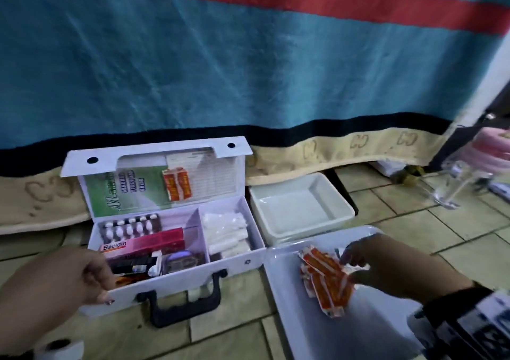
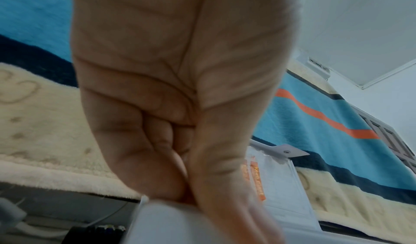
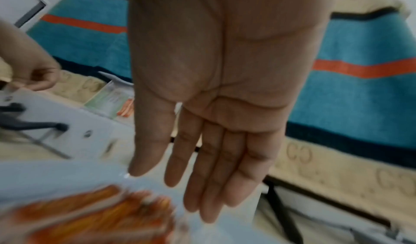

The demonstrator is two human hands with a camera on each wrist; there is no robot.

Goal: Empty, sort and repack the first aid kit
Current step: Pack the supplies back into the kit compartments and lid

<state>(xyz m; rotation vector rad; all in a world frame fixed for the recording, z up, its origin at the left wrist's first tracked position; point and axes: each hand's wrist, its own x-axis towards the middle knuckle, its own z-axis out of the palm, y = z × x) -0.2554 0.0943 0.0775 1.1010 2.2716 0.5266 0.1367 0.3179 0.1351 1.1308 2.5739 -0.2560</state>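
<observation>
Right grip (image 1: 386,263) apart over orange sachets (image 1: 328,282) – left grip (image 1: 91,274) clamped on kit (image 1: 193,285) rim

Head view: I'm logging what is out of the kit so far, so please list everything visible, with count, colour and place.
first aid kit: one, white with black handle, open on the tiled floor
blister pack: one, silver with white pills, kit's left compartment
Bacidin box: one, pink-red, left compartment
white rolls: several, kit's right compartment
orange sachets: a pile, on the near tray
lid sachets: two, orange, inside the open lid
near tray: one, pale blue-white, right of kit
far tray: one, white, behind the near tray
blanket: one, teal with red stripe, behind
left hand: grips kit's front edge
right hand: fingers straight, over the sachets
</observation>
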